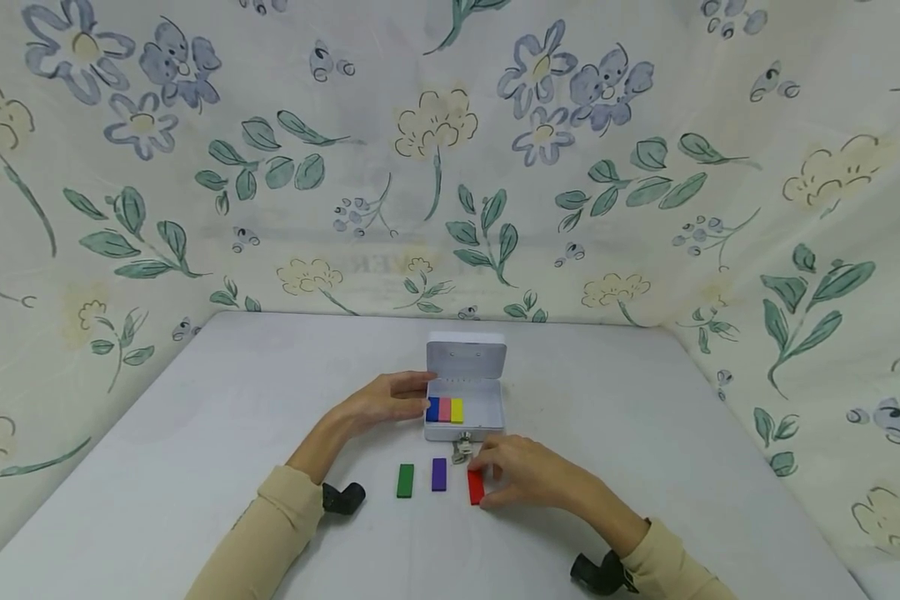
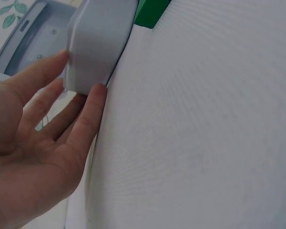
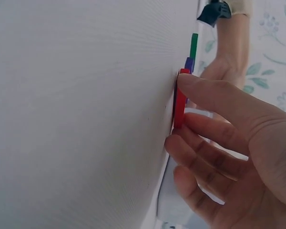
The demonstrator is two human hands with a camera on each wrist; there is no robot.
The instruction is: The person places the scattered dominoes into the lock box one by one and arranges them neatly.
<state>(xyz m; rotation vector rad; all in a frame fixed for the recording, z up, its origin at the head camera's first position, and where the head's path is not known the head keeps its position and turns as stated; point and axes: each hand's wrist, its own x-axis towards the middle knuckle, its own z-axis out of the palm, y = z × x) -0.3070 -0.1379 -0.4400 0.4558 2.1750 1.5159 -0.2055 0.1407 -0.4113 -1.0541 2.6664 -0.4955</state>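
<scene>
A small white metal box [image 1: 486,408] stands on the table with its lid [image 1: 467,360] raised. Blue [image 1: 432,410], pink [image 1: 445,410] and yellow [image 1: 457,411] blocks lie side by side at its left inside. My left hand [image 1: 385,400] rests against the box's left side, fingers extended and fingertips on its wall and rim. In front of the box, my right hand [image 1: 528,472] pinches a flat red block [image 1: 476,488] by its ends, thumb at the near end, close over the table. Left of it lie a purple block [image 1: 438,474] and a green block [image 1: 405,481].
Small keys [image 1: 461,450] hang from the lock on the box's front. The white table [image 1: 592,392] meets a floral cloth [image 1: 390,208] at the back and sides. Black wrist cameras sit by the left cuff [image 1: 343,498] and right cuff [image 1: 600,573].
</scene>
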